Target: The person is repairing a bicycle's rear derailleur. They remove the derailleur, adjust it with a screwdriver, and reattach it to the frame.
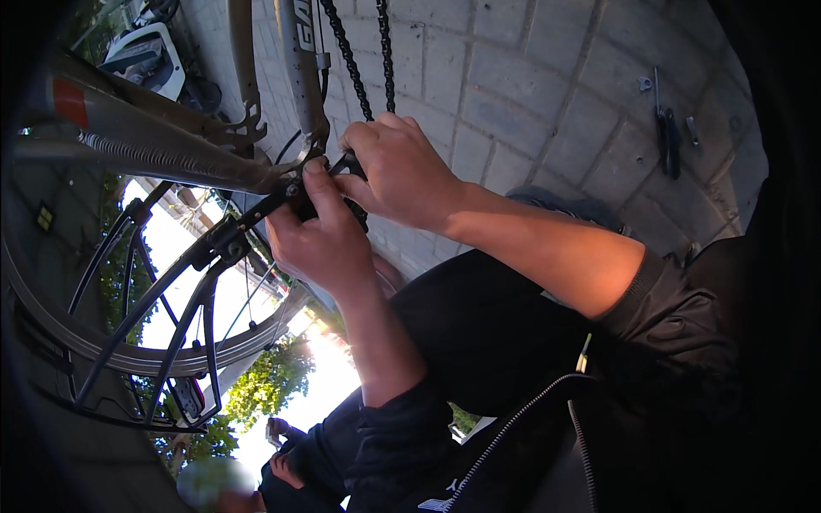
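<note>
A grey bicycle frame (171, 150) lies tilted at the left, its dropout end beside my hands. My left hand (321, 231) is closed around a black part at the dropout, apparently the rear derailleur (301, 203), with the thumb pressed on top. Just right of it, my right hand (398, 171) is closed, finger and thumb pinched by a small dark piece (347, 164) that is mostly covered. The black chain (342, 43) runs in two strands from the top edge and disappears behind my right hand.
A black rear rack (175, 299) and a wheel rim (154, 359) stand at the lower left. A screwdriver (667, 137) and small metal pieces (692, 130) lie on the paving (513, 77) at the right. Another person (295, 470) is at the bottom; a white-and-black object (150, 60) stands top left.
</note>
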`<state>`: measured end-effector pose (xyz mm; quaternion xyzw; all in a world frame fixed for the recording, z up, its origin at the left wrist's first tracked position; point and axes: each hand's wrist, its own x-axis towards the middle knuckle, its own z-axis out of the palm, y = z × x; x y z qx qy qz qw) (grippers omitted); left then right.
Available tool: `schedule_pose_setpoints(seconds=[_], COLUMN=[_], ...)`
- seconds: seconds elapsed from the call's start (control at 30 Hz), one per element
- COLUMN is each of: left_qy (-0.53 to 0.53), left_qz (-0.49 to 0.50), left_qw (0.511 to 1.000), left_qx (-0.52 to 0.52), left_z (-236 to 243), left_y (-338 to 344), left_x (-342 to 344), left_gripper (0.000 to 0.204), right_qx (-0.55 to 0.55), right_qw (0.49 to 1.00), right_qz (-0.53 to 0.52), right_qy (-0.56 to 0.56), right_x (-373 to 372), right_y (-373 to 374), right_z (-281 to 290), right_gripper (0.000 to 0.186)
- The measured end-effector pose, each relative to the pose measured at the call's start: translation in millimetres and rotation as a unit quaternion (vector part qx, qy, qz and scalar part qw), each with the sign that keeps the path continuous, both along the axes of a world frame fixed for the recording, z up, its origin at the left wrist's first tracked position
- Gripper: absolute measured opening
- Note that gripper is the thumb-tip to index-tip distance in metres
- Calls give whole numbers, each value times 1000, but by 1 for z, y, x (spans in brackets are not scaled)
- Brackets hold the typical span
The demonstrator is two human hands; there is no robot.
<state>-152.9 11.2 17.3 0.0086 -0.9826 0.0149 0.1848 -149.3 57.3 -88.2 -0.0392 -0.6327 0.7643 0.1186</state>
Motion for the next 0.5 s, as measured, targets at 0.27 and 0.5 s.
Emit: schedule_pose_setpoints(seconds=[0.27,0.5], left_qy=[3,5], left_qz=[-19,-6], left_qw=[1000,1000], left_qx=[-5,11], left_z=[-2,-5], left_y=[-1,-10], left_x=[-1,-2], left_gripper=[26,28], right_qx=[61,20], right_qw=[996,999], right_qz=[62,17], right_qy=[9,-20], right_x=[-6,5], right_y=[18,8], right_z=[-3,1], right_gripper=[36,38])
